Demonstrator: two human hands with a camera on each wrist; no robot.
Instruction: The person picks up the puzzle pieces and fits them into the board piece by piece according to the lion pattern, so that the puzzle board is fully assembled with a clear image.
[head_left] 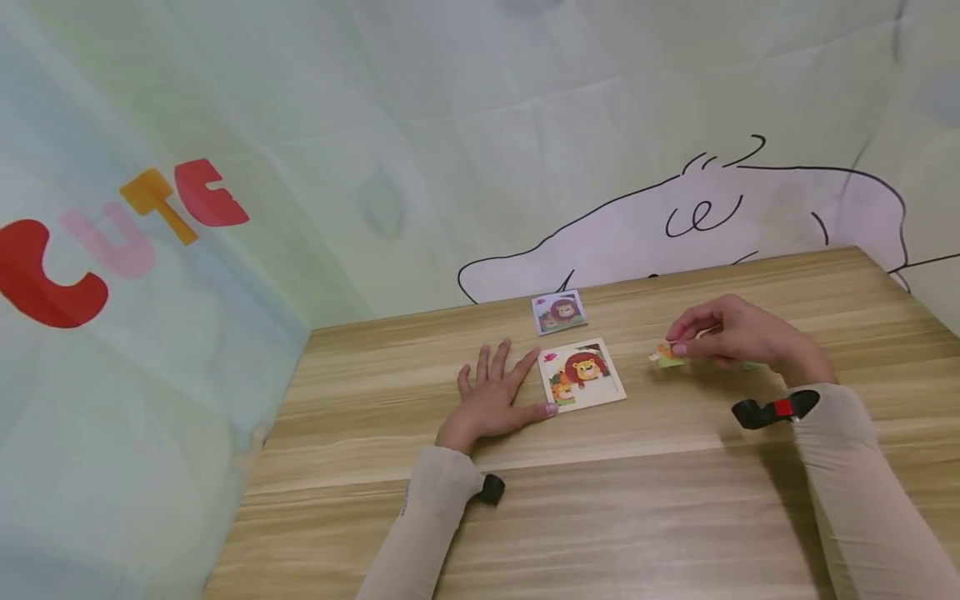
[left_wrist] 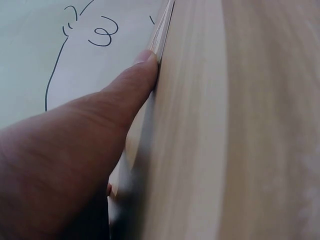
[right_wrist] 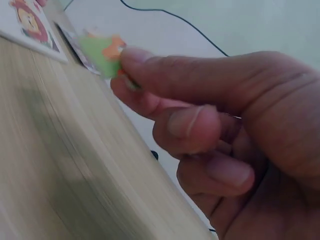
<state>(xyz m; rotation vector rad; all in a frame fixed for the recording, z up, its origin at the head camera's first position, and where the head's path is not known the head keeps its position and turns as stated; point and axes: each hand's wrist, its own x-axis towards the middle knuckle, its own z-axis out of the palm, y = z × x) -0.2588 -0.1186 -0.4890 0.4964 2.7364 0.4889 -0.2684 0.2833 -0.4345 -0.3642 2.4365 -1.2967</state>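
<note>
A square puzzle board [head_left: 606, 389] with a lion picture lies on the table, some of its pieces in place and a pale bare area at its lower right. My left hand [head_left: 491, 406] rests flat with spread fingers at the board's left side, index fingertip and thumb touching its edge. In the left wrist view the thumb [left_wrist: 127, 92] presses against that edge. To the right of the board, my right hand [head_left: 738, 333] pinches a green and orange puzzle piece [right_wrist: 102, 54] between thumb and index finger, above the table. The other fingers curl beneath, holding nothing visible.
A smaller card [head_left: 551, 320] with the same lion picture lies behind the board. Something greenish [head_left: 753, 365] shows on the table by the right wrist, mostly hidden. A printed cloth backdrop [head_left: 420, 208] rises along the wooden table's [head_left: 600, 517] back and left edges.
</note>
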